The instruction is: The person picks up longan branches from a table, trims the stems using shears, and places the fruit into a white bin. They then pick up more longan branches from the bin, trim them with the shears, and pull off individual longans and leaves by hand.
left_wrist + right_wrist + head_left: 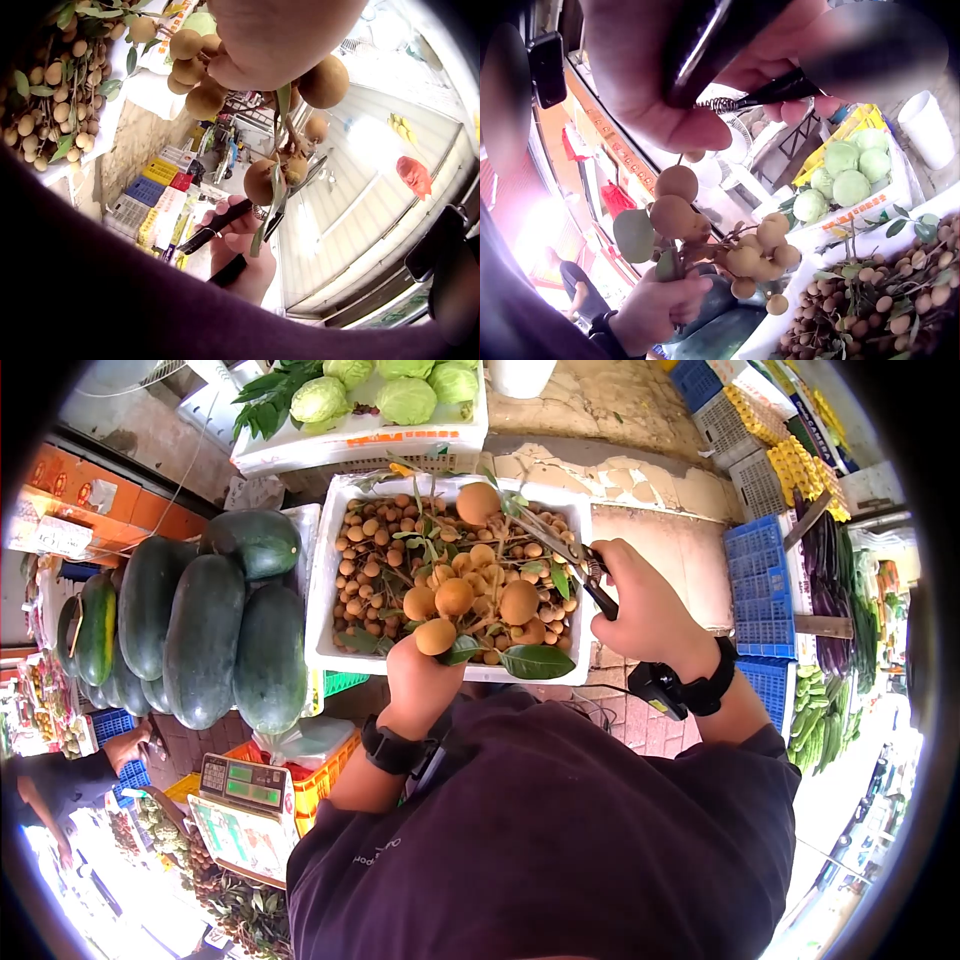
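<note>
My left hand (420, 682) grips the stems of a longan bunch (454, 598) and holds it up over a white foam box (319, 595). Large green leaves (538, 661) hang off this bunch. In my right hand (655, 605) is a pair of pruning shears (602, 596) with black handles, its blades reaching toward the bunch's stems from the right. The shears' coil spring (718, 105) shows in the right wrist view, where the left hand (658, 307) holds the bunch from below. More longans (368, 550) on twigs fill the box beneath.
Dark watermelons (205, 630) lie left of the box, and a foam box of cabbages (405, 402) stands beyond it. A weighing scale (245, 790) is at the lower left, near another person's hand (130, 745). Blue crates (757, 575) line the right side.
</note>
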Demonstrator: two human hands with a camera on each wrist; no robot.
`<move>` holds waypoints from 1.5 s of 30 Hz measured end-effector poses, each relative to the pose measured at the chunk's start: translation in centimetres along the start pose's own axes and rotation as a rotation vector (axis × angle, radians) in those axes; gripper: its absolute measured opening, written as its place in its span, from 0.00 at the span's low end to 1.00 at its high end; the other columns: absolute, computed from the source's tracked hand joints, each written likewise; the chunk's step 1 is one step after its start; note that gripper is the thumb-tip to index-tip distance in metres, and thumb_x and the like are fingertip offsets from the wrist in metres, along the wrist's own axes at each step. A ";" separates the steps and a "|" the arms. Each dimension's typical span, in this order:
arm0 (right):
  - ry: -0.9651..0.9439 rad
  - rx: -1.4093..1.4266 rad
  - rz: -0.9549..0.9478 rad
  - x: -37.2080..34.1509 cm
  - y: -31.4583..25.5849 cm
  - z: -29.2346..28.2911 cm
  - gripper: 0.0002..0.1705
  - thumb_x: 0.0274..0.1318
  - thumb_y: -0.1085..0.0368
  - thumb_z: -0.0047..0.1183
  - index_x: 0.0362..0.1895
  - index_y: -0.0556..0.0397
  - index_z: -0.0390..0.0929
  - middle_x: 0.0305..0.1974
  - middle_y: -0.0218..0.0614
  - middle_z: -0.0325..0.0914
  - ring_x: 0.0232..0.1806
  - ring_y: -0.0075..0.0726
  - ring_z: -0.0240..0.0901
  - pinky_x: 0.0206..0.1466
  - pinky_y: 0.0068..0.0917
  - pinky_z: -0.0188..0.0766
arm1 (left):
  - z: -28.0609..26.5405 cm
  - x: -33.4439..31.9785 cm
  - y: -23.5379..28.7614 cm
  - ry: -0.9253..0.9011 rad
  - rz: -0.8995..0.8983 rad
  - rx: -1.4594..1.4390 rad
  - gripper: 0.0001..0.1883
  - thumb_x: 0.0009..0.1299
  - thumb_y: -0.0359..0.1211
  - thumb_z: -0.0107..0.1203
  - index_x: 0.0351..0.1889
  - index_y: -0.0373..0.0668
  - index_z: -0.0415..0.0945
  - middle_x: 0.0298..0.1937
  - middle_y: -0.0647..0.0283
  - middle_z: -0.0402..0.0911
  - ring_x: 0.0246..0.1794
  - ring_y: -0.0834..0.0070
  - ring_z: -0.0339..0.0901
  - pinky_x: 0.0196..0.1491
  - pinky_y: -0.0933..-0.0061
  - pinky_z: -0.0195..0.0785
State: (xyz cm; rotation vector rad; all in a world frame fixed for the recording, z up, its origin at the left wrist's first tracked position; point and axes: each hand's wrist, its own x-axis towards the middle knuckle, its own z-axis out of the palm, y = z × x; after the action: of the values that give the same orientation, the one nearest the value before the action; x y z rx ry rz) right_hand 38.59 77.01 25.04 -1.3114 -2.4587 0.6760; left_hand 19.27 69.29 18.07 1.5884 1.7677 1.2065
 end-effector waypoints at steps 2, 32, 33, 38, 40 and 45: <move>0.005 -0.014 -0.007 -0.1 -0.2 0.0 0.26 0.23 0.72 0.43 0.37 0.61 0.56 0.29 0.44 0.59 0.29 0.40 0.59 0.32 0.25 0.59 | -0.1 -0.2 -0.3 0.007 -0.003 0.014 0.06 0.43 0.29 0.52 0.18 0.38 0.68 0.15 0.57 0.69 0.18 0.63 0.67 0.20 0.74 0.60; 0.103 -0.105 -0.053 -2.3 1.3 -0.7 0.18 0.21 0.71 0.46 0.27 0.58 0.62 0.22 0.41 0.63 0.25 0.45 0.61 0.26 0.32 0.58 | -0.1 -0.8 -0.4 -0.100 0.016 0.102 0.08 0.43 0.30 0.52 0.21 0.38 0.68 0.18 0.56 0.69 0.20 0.61 0.67 0.21 0.72 0.60; 0.087 -0.109 -0.015 -2.6 1.4 -0.7 0.18 0.20 0.71 0.46 0.27 0.58 0.62 0.22 0.41 0.63 0.24 0.45 0.60 0.26 0.31 0.58 | -0.1 -0.9 -0.4 -0.106 0.008 0.101 0.08 0.43 0.30 0.52 0.21 0.38 0.68 0.18 0.56 0.69 0.20 0.61 0.67 0.21 0.72 0.60; 0.135 -0.020 0.037 -3.5 2.0 0.4 0.19 0.20 0.71 0.44 0.28 0.59 0.62 0.22 0.41 0.62 0.24 0.43 0.60 0.27 0.28 0.59 | 0.5 -0.9 -1.0 -0.105 -0.178 -0.053 0.09 0.44 0.29 0.51 0.22 0.36 0.68 0.18 0.54 0.69 0.21 0.63 0.69 0.22 0.75 0.60; 0.060 0.046 0.116 -4.0 1.8 1.0 0.20 0.21 0.71 0.43 0.30 0.60 0.61 0.23 0.41 0.62 0.26 0.42 0.60 0.29 0.27 0.59 | 0.6 -0.8 -1.0 -0.116 -0.237 -0.096 0.09 0.46 0.29 0.50 0.24 0.34 0.67 0.17 0.57 0.70 0.19 0.67 0.69 0.23 0.76 0.60; 0.105 0.275 0.182 -5.8 2.3 4.4 0.23 0.23 0.71 0.42 0.35 0.61 0.59 0.28 0.45 0.61 0.32 0.43 0.59 0.37 0.27 0.57 | 0.4 -0.5 -0.6 -0.217 -0.762 -0.740 0.04 0.50 0.26 0.47 0.20 0.40 0.62 0.11 0.73 0.58 0.10 0.86 0.53 0.13 0.85 0.45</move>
State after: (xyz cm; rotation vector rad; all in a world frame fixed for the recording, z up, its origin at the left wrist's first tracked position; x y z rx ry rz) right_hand 41.47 72.07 19.93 -1.4299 -2.0931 0.9265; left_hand 19.38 68.95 17.23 0.5143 1.3340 1.0483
